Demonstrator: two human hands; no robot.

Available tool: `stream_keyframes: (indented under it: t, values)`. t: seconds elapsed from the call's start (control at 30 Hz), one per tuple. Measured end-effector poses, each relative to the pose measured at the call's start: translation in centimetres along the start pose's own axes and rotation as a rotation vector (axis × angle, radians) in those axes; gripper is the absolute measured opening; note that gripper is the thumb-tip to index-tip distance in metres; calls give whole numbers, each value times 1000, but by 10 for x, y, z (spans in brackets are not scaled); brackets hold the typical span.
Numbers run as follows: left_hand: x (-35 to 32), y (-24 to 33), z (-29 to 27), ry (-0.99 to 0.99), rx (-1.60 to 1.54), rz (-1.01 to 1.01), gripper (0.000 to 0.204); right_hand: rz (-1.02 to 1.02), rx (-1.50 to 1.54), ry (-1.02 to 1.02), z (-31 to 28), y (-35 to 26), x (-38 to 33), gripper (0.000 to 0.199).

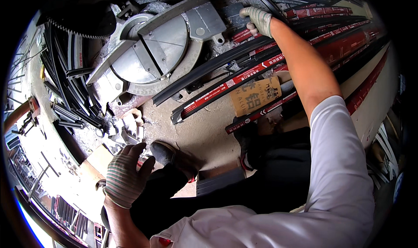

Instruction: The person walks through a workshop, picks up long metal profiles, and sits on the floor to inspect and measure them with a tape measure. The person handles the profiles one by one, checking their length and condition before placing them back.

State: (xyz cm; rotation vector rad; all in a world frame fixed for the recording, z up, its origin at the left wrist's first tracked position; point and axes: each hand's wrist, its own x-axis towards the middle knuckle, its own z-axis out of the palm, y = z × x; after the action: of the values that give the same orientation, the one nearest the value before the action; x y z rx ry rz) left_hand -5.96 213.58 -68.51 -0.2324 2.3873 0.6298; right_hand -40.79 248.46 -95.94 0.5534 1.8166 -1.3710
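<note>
My left hand, in a striped knit glove, hangs in the air at the lower left. Its thumb stands apart from the bent fingers, and nothing shows in it. My right arm stretches to the far side, where my gloved right hand is beside a dark metal profile. A gap shows between its thumb and bent forefinger; I see no object in them. Left of it lies a round silver saw table with a straight fence. Below the right hand, long black profiles with red printed film lie side by side.
A toothed saw blade is at the upper left. Loose black strips and metal offcuts lie below it. Brown printed cardboard sits among the profiles. My shoe is on the floor near the offcuts.
</note>
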Motion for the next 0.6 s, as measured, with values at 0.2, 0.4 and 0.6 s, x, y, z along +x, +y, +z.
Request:
stream_keyframes:
  t: [0.2, 0.4, 0.6]
  values:
    - [-13, -5, -10, 27, 5, 11, 37, -469, -1130, 635, 37, 8, -29, 51]
    - [-50, -7, -15, 37, -48, 73, 40, -652, -1352, 505, 77, 43, -97, 40]
    - [-81, -20, -10, 81, -31, 148, 42, -281, -1470, -230, 130, 33, -148, 49]
